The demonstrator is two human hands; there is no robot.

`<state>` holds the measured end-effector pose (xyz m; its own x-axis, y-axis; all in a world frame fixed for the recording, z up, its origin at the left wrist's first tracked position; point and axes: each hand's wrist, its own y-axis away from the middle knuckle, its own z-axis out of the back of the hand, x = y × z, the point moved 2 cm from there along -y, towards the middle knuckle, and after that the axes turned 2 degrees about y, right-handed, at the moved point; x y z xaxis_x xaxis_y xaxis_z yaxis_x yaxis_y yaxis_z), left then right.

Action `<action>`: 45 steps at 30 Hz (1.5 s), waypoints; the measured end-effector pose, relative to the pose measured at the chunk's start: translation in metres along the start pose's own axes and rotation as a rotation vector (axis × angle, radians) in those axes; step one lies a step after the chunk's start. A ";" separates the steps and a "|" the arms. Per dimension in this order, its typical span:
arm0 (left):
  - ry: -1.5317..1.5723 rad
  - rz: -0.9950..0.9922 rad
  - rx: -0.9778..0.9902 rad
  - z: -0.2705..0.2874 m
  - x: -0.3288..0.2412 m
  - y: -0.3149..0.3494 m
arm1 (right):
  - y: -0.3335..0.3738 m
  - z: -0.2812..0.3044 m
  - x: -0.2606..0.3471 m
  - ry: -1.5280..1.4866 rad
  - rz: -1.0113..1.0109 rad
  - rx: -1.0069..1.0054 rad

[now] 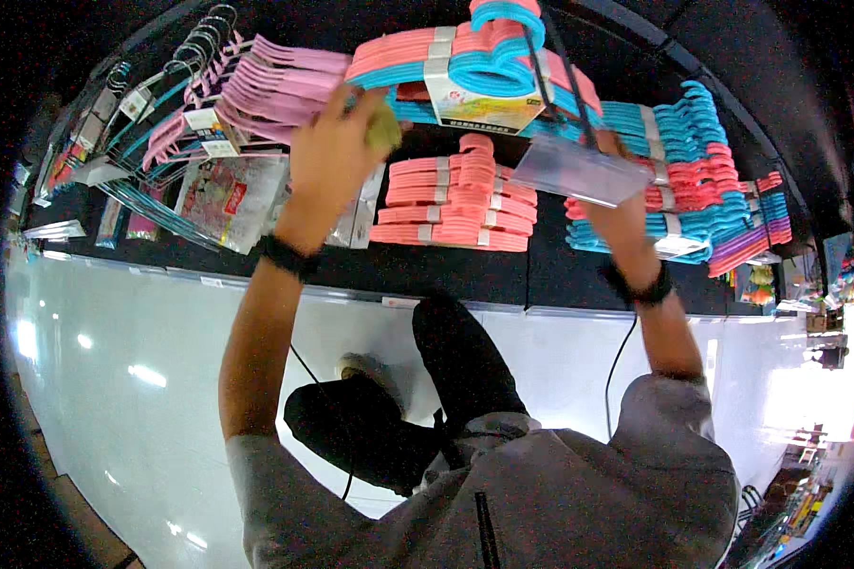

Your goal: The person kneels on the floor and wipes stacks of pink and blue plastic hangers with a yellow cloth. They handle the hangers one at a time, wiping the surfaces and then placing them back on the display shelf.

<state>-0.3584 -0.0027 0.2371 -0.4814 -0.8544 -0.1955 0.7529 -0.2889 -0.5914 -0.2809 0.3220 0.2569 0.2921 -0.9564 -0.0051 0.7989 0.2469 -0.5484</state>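
Observation:
My left hand [337,156] is closed round a crumpled yellow-green cloth [383,131], just below the left end of a bundle of pink and blue hangers [403,57]. Purple hangers [280,90] hang beside its wrist on the left. On the right, my right hand [619,213] grips a clear plastic label holder [569,171], which tilts in front of the black hooks. Some of its fingers are blurred and partly behind the plastic. Blue and pink hanger stacks [669,133] sit right next to it.
Between my arms, pink hangers [455,204] lie stacked on the black shelf [550,275]. Further left are a clear packet [232,194] and metal-hooked hangers [199,47]. The shelf's front edge [351,292] runs above the pale glossy floor [161,313]. A dark cable [621,365] dangles near my right arm.

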 end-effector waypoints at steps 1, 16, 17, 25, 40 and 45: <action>-0.022 -0.023 0.048 0.000 -0.011 0.018 | 0.033 -0.009 0.009 -0.004 0.024 0.120; 0.012 0.053 0.462 -0.281 0.019 0.212 | 0.208 -0.307 -0.011 -0.153 -0.168 0.351; -0.063 0.086 0.415 -0.280 0.029 0.221 | 0.208 -0.310 0.003 -0.161 -0.225 0.431; -0.082 -0.115 0.335 -0.281 0.030 0.233 | 0.224 -0.336 -0.003 -0.061 -0.176 0.488; 0.423 -0.074 0.629 0.059 -0.013 0.093 | 0.122 0.016 0.052 -0.426 -0.062 0.441; 0.403 -0.098 0.428 0.077 -0.025 0.058 | 0.076 0.048 0.038 -0.369 0.039 0.238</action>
<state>-0.2677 -0.0311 0.2678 -0.6271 -0.6076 -0.4875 0.7700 -0.5781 -0.2700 -0.1833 0.3116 0.2553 0.4582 -0.8363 0.3009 0.8698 0.3523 -0.3454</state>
